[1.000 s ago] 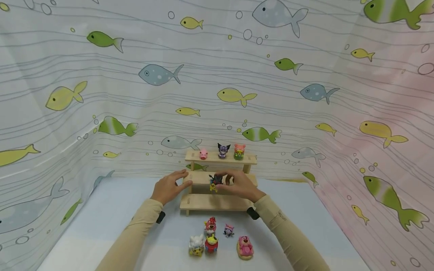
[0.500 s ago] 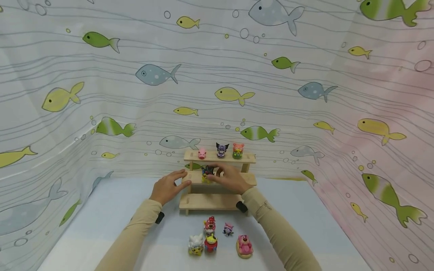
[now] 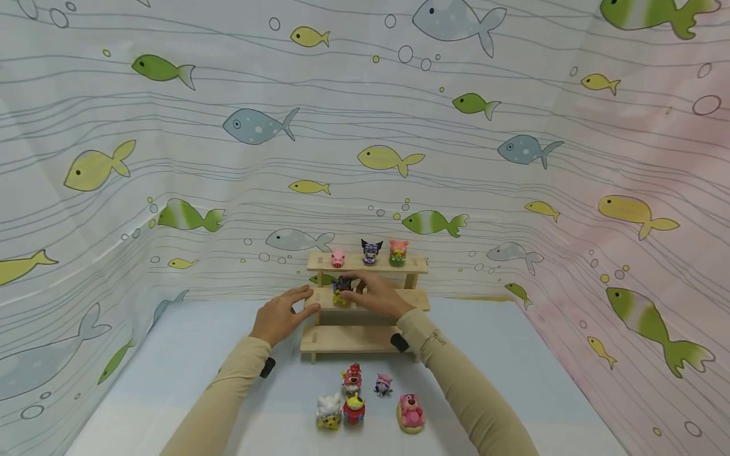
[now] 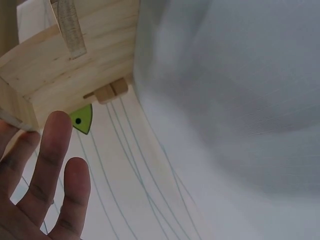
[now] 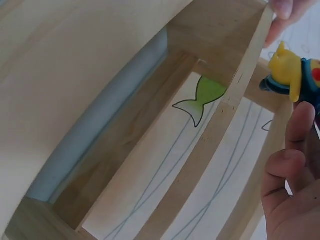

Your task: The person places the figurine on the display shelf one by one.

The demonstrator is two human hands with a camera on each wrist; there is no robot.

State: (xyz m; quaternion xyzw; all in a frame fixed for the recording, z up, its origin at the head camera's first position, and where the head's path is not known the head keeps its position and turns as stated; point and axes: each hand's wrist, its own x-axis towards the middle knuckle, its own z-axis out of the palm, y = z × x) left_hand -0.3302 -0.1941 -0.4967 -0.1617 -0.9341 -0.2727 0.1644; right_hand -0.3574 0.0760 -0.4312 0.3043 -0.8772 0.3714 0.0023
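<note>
A three-tier wooden display stand [image 3: 365,340] stands on the table in the head view. My right hand [image 3: 377,295] pinches a small yellow-and-blue figurine [image 5: 290,70] with a dark headpiece, close over the middle tier near its left end. In the right wrist view, the figurine lies sideways across the picture beside my fingers, with part of it cut off. My left hand [image 3: 279,316] rests its fingertips and thumb on the left end of the same tier. In the left wrist view, two fingers [image 4: 50,155] of this hand stretch out straight, apart from the wood.
The top tier bears a pink pig figurine [image 3: 338,258], a purple-and-black figurine [image 3: 371,252] and a pink-and-green figurine [image 3: 398,252]. Several figurines stand in front, including a white one [image 3: 329,411] and a pink bear [image 3: 411,413]. A fish-patterned curtain [image 3: 319,209] encloses the table.
My right hand has carried the figurine left along the middle tier, toward its left end. My left hand has stayed at the stand. The head view has shifted slightly.
</note>
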